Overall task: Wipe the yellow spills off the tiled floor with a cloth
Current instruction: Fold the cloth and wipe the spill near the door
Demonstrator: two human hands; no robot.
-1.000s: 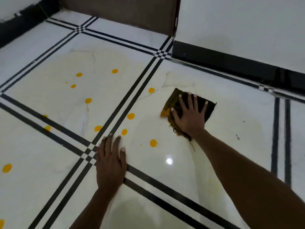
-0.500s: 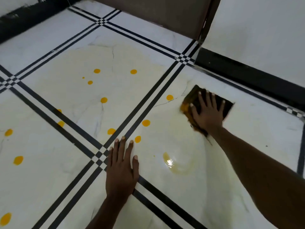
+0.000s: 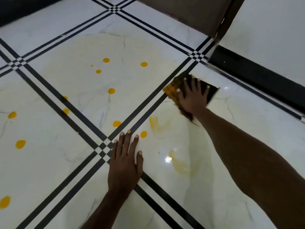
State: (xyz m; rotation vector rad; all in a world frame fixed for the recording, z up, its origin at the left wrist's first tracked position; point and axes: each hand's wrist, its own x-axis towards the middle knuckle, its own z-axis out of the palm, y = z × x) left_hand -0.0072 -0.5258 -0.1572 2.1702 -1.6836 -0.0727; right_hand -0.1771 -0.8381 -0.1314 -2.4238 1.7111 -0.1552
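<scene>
Head view: cloth [image 3: 209, 90] flat under right hand [image 3: 193, 96].

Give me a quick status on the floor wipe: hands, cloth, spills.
Right hand flat, pressing dark yellow-stained cloth. Left hand flat on white tiled floor. Smeared streak and many round yellow spots left. Nothing blocking.

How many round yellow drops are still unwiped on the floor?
12 in view. Five on the far tile, two at the left stripes, three on the left tile, two by the left hand. Two smears excluded; the cloth may hide more.
</scene>
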